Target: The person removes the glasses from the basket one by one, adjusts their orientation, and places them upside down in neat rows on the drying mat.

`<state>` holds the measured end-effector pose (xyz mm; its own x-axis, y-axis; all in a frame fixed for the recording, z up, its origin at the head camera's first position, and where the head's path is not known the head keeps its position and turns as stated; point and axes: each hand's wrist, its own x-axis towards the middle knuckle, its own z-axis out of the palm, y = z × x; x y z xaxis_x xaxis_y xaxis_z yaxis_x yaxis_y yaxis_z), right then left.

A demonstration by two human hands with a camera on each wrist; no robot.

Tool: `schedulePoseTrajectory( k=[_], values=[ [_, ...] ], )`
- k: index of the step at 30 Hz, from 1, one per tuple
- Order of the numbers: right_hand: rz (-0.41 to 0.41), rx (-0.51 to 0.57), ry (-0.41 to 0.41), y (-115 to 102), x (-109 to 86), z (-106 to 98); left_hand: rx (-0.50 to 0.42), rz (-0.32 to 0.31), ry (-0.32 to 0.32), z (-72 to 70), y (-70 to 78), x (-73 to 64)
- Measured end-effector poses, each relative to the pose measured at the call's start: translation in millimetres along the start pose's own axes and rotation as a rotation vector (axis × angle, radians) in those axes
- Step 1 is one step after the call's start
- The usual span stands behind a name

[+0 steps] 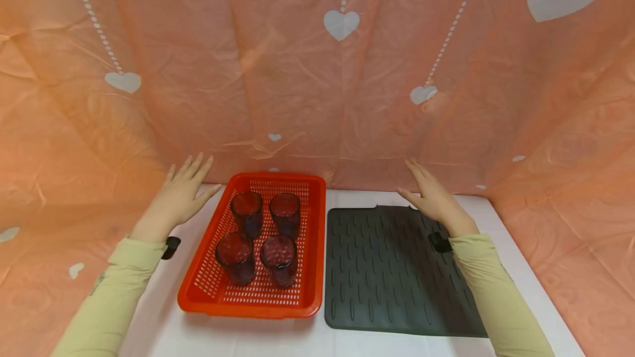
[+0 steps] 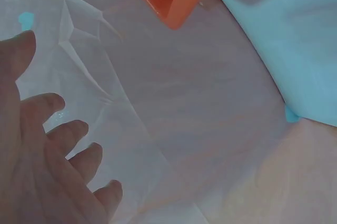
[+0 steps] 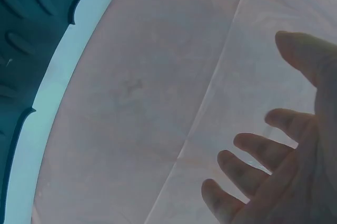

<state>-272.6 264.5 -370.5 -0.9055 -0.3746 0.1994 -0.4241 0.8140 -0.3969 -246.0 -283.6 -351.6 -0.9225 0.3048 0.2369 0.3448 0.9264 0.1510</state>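
An orange-red plastic basket [image 1: 321, 236] with slotted floor and sides stands left of centre in the head view. Inside it, several dark purplish drinking glasses [image 1: 240, 263] stand upright in two rows. My left hand [image 1: 179, 198] hovers beside the basket's far left corner, fingers spread and holding nothing. To the basket's right lies a dark grey ridged mat [image 1: 382, 274]. Over the mat's far right part is my right hand [image 1: 435, 198], its fingers extended and nothing in its grasp. The left wrist view catches one basket corner [image 2: 181, 6]; the right wrist view catches the mat's notched edge [image 3: 31, 40].
A white table [image 1: 248, 340] carries the basket and mat. Orange sheeting [image 1: 297, 87] with white hearts rises behind the table and along both sides. Dark wrist devices [image 1: 171, 248] sit on both wrists, by the light green sleeves [image 1: 119, 280].
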Motion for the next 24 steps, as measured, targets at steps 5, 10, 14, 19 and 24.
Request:
schedulePoseTrajectory(
  k=[5,10,14,19,24],
  values=[
    [-0.017,0.021,0.009,-1,-2.9,1,-0.044,0.013,0.004,-3.5,1.1,-4.6],
    [-0.007,0.045,0.020,-2,-5.3,4,-0.087,0.043,0.021,-6.3,1.4,-8.3],
    [0.009,0.101,0.012,-5,-8.3,6,-0.115,0.061,0.039,-8.8,2.3,-13.2],
    [-0.012,0.215,0.022,-8,-13.6,12,-0.144,0.083,0.080,-9.3,3.7,-18.0],
    [-0.050,0.368,0.033,-11,-18.2,19,-0.193,0.081,0.099,-10.2,5.8,-24.7]
  ],
)
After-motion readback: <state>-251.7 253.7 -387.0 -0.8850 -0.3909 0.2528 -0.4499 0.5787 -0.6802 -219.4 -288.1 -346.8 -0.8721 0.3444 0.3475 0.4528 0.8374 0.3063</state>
